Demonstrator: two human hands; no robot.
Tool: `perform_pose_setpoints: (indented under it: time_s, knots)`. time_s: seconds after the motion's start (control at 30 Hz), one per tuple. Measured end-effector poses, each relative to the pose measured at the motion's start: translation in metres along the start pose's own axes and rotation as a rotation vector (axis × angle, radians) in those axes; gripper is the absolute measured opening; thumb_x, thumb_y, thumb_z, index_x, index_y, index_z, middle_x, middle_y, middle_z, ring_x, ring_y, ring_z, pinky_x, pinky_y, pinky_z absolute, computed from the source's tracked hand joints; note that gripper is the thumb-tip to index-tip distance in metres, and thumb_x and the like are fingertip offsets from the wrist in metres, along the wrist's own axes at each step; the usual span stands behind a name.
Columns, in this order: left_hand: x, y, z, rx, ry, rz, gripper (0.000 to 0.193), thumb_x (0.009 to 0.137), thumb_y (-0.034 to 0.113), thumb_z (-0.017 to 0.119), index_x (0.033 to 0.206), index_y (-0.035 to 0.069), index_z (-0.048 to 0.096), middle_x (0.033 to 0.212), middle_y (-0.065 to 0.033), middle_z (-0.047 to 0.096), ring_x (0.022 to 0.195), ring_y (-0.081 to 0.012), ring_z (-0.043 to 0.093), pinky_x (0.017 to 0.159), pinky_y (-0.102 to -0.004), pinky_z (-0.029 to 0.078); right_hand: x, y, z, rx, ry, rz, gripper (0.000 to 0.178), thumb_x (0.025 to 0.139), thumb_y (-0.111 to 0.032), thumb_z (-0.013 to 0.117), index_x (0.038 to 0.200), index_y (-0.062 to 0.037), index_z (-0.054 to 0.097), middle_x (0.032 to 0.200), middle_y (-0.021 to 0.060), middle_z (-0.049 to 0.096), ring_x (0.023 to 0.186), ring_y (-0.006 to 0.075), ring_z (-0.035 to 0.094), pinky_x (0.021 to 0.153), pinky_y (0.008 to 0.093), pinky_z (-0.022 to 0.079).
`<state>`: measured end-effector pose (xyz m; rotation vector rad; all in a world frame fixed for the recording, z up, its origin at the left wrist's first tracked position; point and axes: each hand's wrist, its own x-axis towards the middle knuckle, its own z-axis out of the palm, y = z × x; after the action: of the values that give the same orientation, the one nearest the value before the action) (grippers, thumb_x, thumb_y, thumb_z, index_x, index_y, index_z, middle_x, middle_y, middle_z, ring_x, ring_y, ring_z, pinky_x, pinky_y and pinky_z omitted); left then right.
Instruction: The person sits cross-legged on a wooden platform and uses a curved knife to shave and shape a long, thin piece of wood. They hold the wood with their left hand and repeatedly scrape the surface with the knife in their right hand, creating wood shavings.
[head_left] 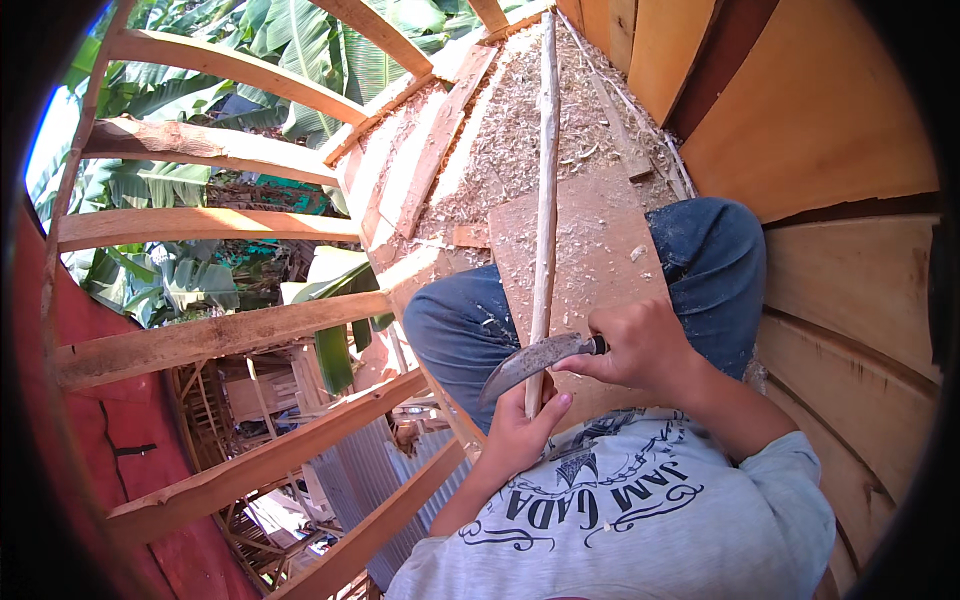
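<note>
While the left hand (520, 432) closes around the near end of the stick (546, 210), its thumb lying along the side, the right hand (640, 345) grips the knife (528, 366), fingers curled round the handle and thumb reaching toward the blade. The curved blade crosses the stick just beyond the left hand. The stick runs away from the person, over the board (610, 240) that bridges the thighs, toward the far corner of the floor. Its sides look pale and mostly bare, and shavings (510, 130) lie thick beyond the board, so much of the paring seems done. Slight bends and darker patches suggest some smoothing is left; how finished the near end is, behind blade and fingers, cannot be told.
</note>
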<state>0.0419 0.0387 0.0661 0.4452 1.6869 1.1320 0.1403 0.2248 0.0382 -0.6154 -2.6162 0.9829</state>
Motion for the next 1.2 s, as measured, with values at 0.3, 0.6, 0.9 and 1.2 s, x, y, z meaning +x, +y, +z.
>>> perform_pose_setpoints:
  time_s: [0.3,0.6,0.9,1.2]
  knots:
    - [-0.004,0.005,0.009,0.142,0.016,0.059,0.021,0.086,0.014,0.063,0.082,0.006,0.044,0.068,0.0037,0.041,0.059,-0.0045,0.040,0.053,-0.0217,0.035,-0.007,0.002,-0.007,0.060,0.020,0.026,0.065,0.075,-0.064,0.062,0.057,-0.0021,0.059,0.050,0.0157,0.055,0.048,0.0323,0.060,0.046,0.0390,0.047]
    - [-0.004,-0.002,0.004,0.355,0.039,0.273,0.022,0.082,0.013,0.068,0.081,0.001,0.049,0.062,-0.0024,0.045,0.058,-0.0093,0.041,0.052,-0.0257,0.034,-0.012,-0.001,-0.009,0.066,0.014,-0.151,0.060,0.079,-0.059,0.061,0.062,-0.0018,0.061,0.050,0.0167,0.055,0.050,0.0311,0.061,0.048,0.0383,0.049]
    - [-0.009,0.019,0.009,0.308,0.052,0.134,0.021,0.082,0.012,0.067,0.086,0.001,0.049,0.064,0.0018,0.045,0.058,-0.0056,0.041,0.051,-0.0240,0.034,-0.010,0.005,-0.003,0.161,-0.016,-0.077,0.054,0.080,-0.056,0.061,0.070,-0.0030,0.063,0.051,0.0141,0.055,0.052,0.0310,0.061,0.048,0.0377,0.048]
    - [-0.013,0.019,0.007,0.310,0.001,0.121,0.021,0.082,0.013,0.067,0.086,0.001,0.050,0.063,0.0011,0.045,0.056,-0.0066,0.042,0.050,-0.0244,0.034,-0.001,0.009,-0.005,0.349,0.070,0.036,0.045,0.084,-0.045,0.062,0.075,-0.0016,0.063,0.054,0.0151,0.053,0.053,0.0329,0.059,0.049,0.0378,0.045]
